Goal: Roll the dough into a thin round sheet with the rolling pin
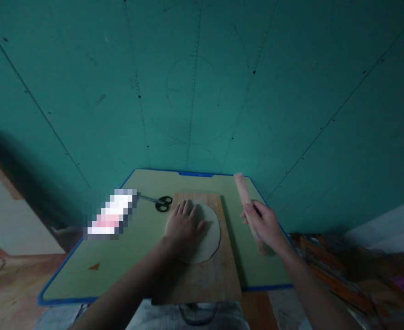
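Right grip (264, 222) holds stick (242, 189) over table (129, 261), wall (85, 68) beyond.

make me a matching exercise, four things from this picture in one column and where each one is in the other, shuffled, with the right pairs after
Things
1. rolling pin
2. flat dough round
3. scissors
4. small orange-brown triangle

Places
A. under the spread left hand
B. on the near left part of the blue-edged table
C. beside the far left corner of the wooden board
D. gripped in the right hand

Right pairs
1-D, 2-A, 3-C, 4-B
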Action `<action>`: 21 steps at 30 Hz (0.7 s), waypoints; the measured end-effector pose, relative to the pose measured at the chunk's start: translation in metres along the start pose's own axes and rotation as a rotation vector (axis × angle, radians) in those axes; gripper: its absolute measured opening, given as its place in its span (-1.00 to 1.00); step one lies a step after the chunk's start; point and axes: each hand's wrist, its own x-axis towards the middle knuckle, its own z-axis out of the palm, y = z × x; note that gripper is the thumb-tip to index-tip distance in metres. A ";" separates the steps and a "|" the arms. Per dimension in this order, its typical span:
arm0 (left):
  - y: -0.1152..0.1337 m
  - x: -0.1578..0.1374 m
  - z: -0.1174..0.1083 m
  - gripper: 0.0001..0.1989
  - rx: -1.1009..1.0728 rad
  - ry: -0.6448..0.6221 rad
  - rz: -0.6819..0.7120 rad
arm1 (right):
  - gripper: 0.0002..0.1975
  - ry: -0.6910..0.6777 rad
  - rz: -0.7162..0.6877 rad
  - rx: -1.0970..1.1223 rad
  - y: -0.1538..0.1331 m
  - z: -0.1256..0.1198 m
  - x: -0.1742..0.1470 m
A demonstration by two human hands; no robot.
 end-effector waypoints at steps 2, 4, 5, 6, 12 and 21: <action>0.004 -0.005 -0.002 -0.37 0.008 -0.021 -0.003 | -0.59 0.013 0.028 0.018 0.006 -0.003 -0.004; 0.006 -0.006 -0.006 -0.33 0.017 -0.057 0.015 | -0.58 0.018 0.040 0.034 0.010 -0.005 -0.006; 0.007 -0.005 -0.007 -0.31 0.019 -0.075 0.030 | -0.57 0.015 0.043 0.040 0.011 -0.005 -0.007; 0.008 -0.003 -0.009 -0.30 0.018 -0.092 0.046 | -0.57 0.009 0.044 0.041 0.011 -0.004 -0.007; 0.041 -0.024 -0.023 -0.41 -0.025 -0.120 0.195 | -0.63 -0.087 -0.083 -0.069 0.006 0.005 -0.010; 0.089 -0.106 -0.012 -0.26 -0.217 -0.094 0.329 | -0.73 -0.542 -0.478 -0.440 -0.030 0.067 -0.033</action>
